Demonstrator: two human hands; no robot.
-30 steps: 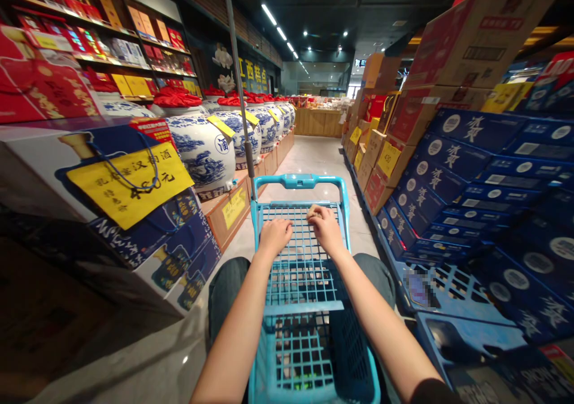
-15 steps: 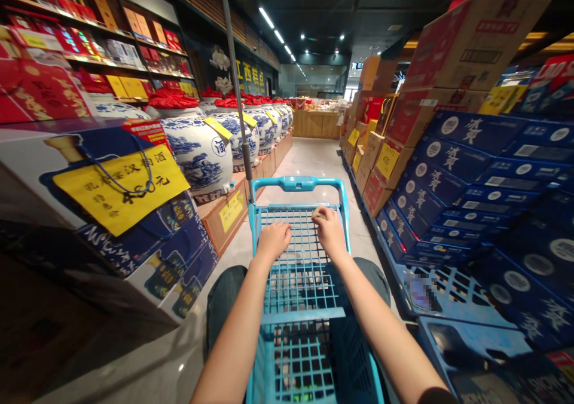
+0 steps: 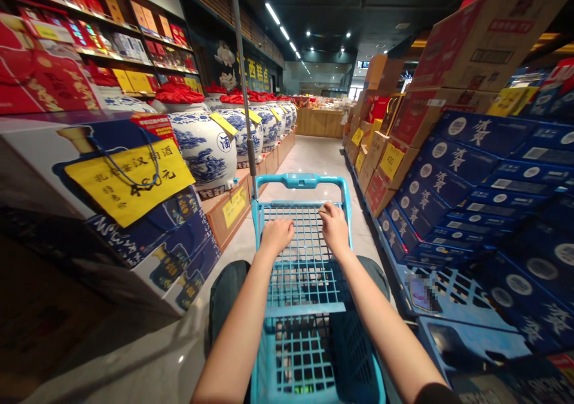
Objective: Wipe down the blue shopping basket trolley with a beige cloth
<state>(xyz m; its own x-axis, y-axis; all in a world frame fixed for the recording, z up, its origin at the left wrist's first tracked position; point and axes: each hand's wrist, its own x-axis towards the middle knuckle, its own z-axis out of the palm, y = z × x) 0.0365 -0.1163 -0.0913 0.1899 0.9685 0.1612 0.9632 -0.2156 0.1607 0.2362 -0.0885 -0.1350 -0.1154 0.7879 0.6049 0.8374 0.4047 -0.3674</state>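
A light-blue plastic shopping cart stands right in front of me in a store aisle. Its mesh flap lies flat towards me. My left hand rests on the flap left of centre, fingers curled down into the grid. My right hand sits beside it near the flap's right edge, fingers also curled over the mesh. Both forearms reach forward over the cart basket. I cannot see anything else in either hand.
A thin metal pole rises from the cart's left corner. Blue-and-white ceramic jars and boxes with a yellow price tag line the left. On the right are stacked blue cartons, cardboard boxes and a blue pallet. The aisle floor runs ahead.
Both hands stay on the mesh flap and have crept slightly forward. A small pale bit seen at my right fingertips earlier no longer shows. The view shifted a little.
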